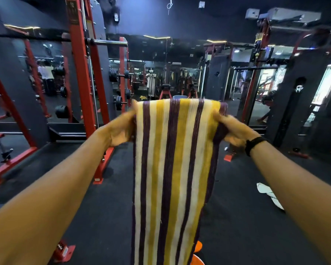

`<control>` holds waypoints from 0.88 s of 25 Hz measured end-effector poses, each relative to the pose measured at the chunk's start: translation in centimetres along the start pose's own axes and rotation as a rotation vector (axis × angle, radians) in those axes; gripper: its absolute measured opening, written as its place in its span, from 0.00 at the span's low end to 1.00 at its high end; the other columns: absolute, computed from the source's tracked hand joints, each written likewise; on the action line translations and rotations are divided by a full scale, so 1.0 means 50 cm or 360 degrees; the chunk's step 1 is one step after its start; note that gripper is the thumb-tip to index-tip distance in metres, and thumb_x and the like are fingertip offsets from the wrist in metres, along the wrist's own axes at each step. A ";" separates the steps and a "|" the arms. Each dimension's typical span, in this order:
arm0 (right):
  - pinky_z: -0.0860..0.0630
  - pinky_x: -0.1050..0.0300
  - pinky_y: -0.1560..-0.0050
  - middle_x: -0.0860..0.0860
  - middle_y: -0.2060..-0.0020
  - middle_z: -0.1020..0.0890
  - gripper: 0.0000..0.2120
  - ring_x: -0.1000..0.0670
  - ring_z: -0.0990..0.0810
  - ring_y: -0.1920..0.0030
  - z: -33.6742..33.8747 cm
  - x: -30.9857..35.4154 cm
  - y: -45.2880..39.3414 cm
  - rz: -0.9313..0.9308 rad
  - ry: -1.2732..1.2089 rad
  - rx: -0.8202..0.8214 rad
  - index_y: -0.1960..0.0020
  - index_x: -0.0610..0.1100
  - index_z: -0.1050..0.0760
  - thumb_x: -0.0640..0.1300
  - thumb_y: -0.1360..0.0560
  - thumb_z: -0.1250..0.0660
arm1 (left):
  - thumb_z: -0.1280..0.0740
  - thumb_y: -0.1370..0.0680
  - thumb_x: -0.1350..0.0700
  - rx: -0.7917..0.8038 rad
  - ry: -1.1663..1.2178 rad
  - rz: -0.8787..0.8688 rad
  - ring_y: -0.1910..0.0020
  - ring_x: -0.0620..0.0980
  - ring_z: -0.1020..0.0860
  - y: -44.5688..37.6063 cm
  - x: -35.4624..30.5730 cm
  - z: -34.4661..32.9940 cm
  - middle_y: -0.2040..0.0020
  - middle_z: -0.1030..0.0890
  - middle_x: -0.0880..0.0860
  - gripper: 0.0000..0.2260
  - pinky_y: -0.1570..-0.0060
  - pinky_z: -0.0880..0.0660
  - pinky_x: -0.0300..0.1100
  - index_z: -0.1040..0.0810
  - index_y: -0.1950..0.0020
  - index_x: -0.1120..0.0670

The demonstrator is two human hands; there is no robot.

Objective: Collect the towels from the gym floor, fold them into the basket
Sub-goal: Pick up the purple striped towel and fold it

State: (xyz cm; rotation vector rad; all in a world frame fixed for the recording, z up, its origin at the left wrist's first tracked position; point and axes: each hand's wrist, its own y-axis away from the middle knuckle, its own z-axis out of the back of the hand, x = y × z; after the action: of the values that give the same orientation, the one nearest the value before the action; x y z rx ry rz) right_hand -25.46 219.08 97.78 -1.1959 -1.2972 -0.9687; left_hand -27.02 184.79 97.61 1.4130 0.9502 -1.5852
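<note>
Striped towel [170, 169] held up at centre, hanging lengthwise to 6 o'clock. Left hand [120, 129] grips top corner at 9 o'clock, fingers clamped on cloth. Right hand [231, 131] pinches top corner at 3 o'clock. White towel [268, 194] on floor [103, 217], 4 o'clock. Orange object [198, 253] under hem, partly hidden.

My only view sits on the head, facing forward and slightly down, close behind the fingers [217, 115], gym floor [237, 217] beyond them
</note>
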 end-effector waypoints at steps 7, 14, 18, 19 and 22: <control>0.17 0.51 0.55 0.43 0.52 0.17 0.22 0.47 0.17 0.55 0.025 -0.050 0.004 -0.0144 0.0289 0.0069 0.46 0.40 0.22 0.45 0.37 0.22 | 0.18 0.45 0.41 0.0264 0.0011 -0.0011 0.52 0.53 0.18 0.014 0.050 0.010 0.49 0.17 0.57 0.32 0.54 0.19 0.47 0.18 0.46 0.52; 0.18 0.55 0.60 0.45 0.56 0.15 0.31 0.49 0.15 0.57 0.043 -0.077 0.025 -0.0419 0.0456 0.0340 0.42 0.41 0.24 0.51 0.40 0.20 | 0.16 0.53 0.44 0.0168 -0.0169 0.0108 0.55 0.51 0.17 -0.001 0.075 0.011 0.53 0.17 0.55 0.38 0.52 0.19 0.49 0.22 0.47 0.56; 0.18 0.53 0.60 0.46 0.54 0.14 0.25 0.48 0.15 0.55 0.045 -0.051 0.028 -0.0159 -0.0008 0.0127 0.45 0.43 0.21 0.59 0.35 0.29 | 0.22 0.36 0.48 0.0252 -0.0360 0.0231 0.56 0.51 0.17 0.010 0.042 0.021 0.52 0.16 0.56 0.23 0.59 0.21 0.43 0.21 0.46 0.57; 0.18 0.52 0.59 0.45 0.53 0.15 0.26 0.47 0.15 0.54 0.038 -0.064 0.031 -0.0311 0.0189 0.0248 0.46 0.43 0.21 0.57 0.38 0.24 | 0.26 0.32 0.51 0.0307 -0.0594 0.0367 0.58 0.49 0.17 0.015 0.045 0.019 0.52 0.16 0.57 0.17 0.61 0.22 0.40 0.20 0.48 0.59; 0.17 0.54 0.56 0.46 0.57 0.14 0.24 0.49 0.15 0.58 0.020 -0.102 0.028 -0.0569 0.0619 0.0353 0.47 0.38 0.23 0.45 0.40 0.22 | 0.32 0.27 0.53 0.0176 -0.0448 0.0236 0.61 0.47 0.18 0.020 0.061 0.016 0.56 0.17 0.56 0.11 0.63 0.22 0.38 0.20 0.49 0.59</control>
State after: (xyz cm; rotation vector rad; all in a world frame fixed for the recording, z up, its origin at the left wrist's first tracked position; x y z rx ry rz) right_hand -24.65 219.73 92.49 -0.5773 -1.2811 -1.2073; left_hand -26.62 183.40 94.61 1.2598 0.5877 -1.6901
